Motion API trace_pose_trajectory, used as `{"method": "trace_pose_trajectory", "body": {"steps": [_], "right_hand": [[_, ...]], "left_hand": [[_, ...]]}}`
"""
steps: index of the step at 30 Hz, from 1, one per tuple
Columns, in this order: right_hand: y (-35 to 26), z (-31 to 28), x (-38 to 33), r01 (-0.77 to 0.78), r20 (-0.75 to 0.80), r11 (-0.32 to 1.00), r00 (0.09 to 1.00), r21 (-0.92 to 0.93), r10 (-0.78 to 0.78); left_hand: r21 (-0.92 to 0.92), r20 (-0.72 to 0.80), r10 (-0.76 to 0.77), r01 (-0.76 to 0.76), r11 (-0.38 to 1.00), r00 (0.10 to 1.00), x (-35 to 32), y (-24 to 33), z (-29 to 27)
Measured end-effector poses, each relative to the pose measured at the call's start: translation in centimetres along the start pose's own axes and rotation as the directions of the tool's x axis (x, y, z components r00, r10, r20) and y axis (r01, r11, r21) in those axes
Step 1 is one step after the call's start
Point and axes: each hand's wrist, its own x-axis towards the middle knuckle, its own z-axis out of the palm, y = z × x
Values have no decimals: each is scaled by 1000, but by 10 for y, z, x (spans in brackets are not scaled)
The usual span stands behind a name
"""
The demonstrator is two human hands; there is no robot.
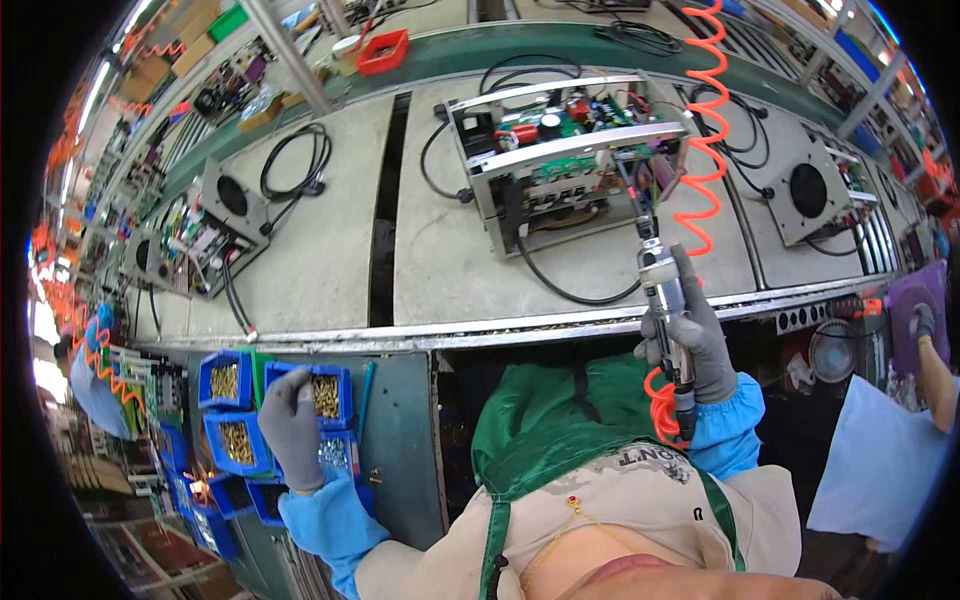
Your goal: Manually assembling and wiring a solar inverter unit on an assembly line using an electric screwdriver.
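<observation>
My right hand (705, 345), in a grey glove, is wrapped round a silver and black air screwdriver (660, 280). Its bit points away from me, at the right front of an open metal chassis (585, 140) with green circuit boards. Whether the tip touches anything is too small to tell. On the left, my gloved left hand (292, 430) is over blue parts bins, fingers curled together beside a bin of brass-coloured screws (326, 396). Anything between those fingers is hidden. Another bin of brass-coloured pieces (236, 440) lies to its left.
An orange coiled hose (705, 150) hangs right of the chassis. More open units stand on the bench, one at left (205, 235) and one at right (810, 190), with black cables. A red tray (383, 52) sits at the back. Another person's arm (935, 375) shows at far right.
</observation>
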Motion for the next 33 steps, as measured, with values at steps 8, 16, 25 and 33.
{"method": "trace_pose_trajectory", "body": {"steps": [8, 16, 25, 33], "right_hand": [[-6, 2, -1, -72, -85, 997, 994, -18, 70], [-9, 6, -1, -115, -79, 993, 991, -35, 112], [-13, 5, 0, -153, -91, 986, 985, -67, 146], [-13, 8, -1, -127, -64, 991, 990, -42, 124]], "left_hand": [[-506, 196, 752, -593, 627, 629, 139, 231, 164], [-487, 742, 596, -363, 794, 307, 199, 298, 260], [-486, 762, 585, -353, 800, 277, 206, 296, 275], [-417, 780, 551, -409, 811, 297, 197, 304, 265]]}}
